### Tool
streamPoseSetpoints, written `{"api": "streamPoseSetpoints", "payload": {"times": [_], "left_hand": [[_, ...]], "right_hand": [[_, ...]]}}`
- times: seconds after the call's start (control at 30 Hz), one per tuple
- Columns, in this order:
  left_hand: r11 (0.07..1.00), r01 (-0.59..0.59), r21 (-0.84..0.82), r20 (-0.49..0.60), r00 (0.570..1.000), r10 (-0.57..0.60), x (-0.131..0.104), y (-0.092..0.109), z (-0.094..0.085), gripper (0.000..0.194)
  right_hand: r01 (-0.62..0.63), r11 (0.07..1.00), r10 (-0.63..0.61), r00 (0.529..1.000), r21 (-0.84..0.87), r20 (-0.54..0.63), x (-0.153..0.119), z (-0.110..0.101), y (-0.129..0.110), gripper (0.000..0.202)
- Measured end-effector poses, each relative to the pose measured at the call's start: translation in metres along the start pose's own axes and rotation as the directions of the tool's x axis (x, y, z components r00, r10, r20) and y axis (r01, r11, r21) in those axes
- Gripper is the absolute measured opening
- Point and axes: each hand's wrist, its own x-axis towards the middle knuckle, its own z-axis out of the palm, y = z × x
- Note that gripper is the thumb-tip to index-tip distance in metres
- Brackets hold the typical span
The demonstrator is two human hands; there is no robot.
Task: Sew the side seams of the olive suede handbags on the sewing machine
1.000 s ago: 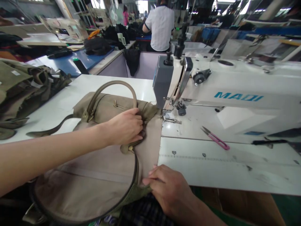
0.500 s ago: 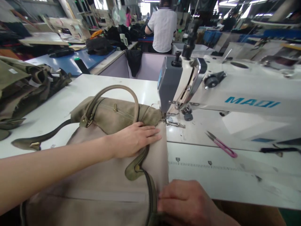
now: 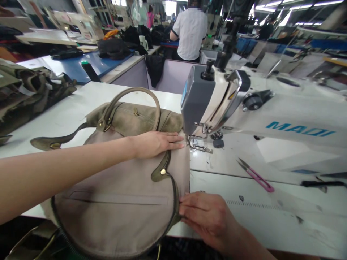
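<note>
An olive and beige fabric bag [image 3: 119, 209] lies under my arms, its right edge running up to the presser foot of a white sewing machine [image 3: 295, 112]. My left hand [image 3: 159, 143] rests flat on the cloth just left of the needle area, fingers stretched out. Lower right, my right hand [image 3: 203, 213] pinches the bag's right edge near the dark zipper trim. A rounded handle [image 3: 135, 89] arches above the rolled olive part. One strap end with a gold stud [image 3: 162, 172] lies between my hands.
Pink-handled thread snips [image 3: 256, 176] lie right of the bag, above a ruler scale. Olive fabric pieces [image 3: 27, 94] are heaped at the left. A dark thread cone [image 3: 90, 70] stands behind. A person in white [image 3: 191, 32] is farther back.
The bag has moved up toward the machine, and its lower rounded end now shows more. My left hand has shifted slightly up; my right hand has moved up with the edge.
</note>
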Motion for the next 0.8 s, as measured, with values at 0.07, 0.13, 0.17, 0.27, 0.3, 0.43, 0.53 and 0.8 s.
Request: {"api": "streamPoseSetpoints", "payload": {"times": [0.07, 0.13, 0.17, 0.27, 0.3, 0.43, 0.53, 0.8], "left_hand": [[1.0, -0.004, -0.025, -0.064, 0.998, 0.002, 0.003, -0.006, 0.002, 0.053], [0.999, -0.005, -0.052, -0.093, 0.996, 0.0, 0.009, -0.013, 0.0, 0.053], [0.998, -0.007, -0.066, -0.092, 0.996, 0.001, 0.012, -0.017, -0.002, 0.055], [0.994, -0.006, -0.108, -0.087, 0.996, -0.003, 0.015, -0.016, -0.015, 0.056], [0.992, 0.0, -0.127, -0.091, 0.996, -0.012, 0.013, -0.01, -0.02, 0.055], [0.974, -0.062, -0.219, -0.021, 0.998, 0.059, -0.026, 0.045, -0.027, 0.049], [0.958, -0.039, -0.283, -0.019, 0.999, 0.035, -0.067, 0.09, -0.014, 0.059], [0.951, 0.065, -0.302, -0.029, 0.997, -0.078, -0.091, 0.11, 0.009, 0.085]], "right_hand": [[0.003, 1.0, -0.004, 1.0, -0.025, -0.015, 0.001, 0.0, 0.007, 0.017], [0.004, 0.998, -0.007, 0.999, -0.068, -0.044, 0.004, 0.0, 0.013, 0.018], [0.003, 0.996, -0.008, 0.998, -0.093, -0.06, 0.006, 0.001, 0.014, 0.019], [-0.012, 0.99, 0.001, 0.997, -0.139, -0.075, 0.009, 0.003, 0.015, 0.022], [-0.013, 0.988, 0.002, 0.997, -0.154, -0.073, 0.009, 0.003, 0.014, 0.024], [-0.005, 0.95, -0.024, 0.996, -0.312, -0.086, 0.002, 0.004, 0.006, 0.027], [0.0, 0.917, -0.047, 0.993, -0.4, -0.108, -0.003, 0.006, 0.002, 0.025], [-0.021, 0.924, -0.039, 0.988, -0.381, -0.149, 0.007, 0.008, -0.009, 0.024]]}}
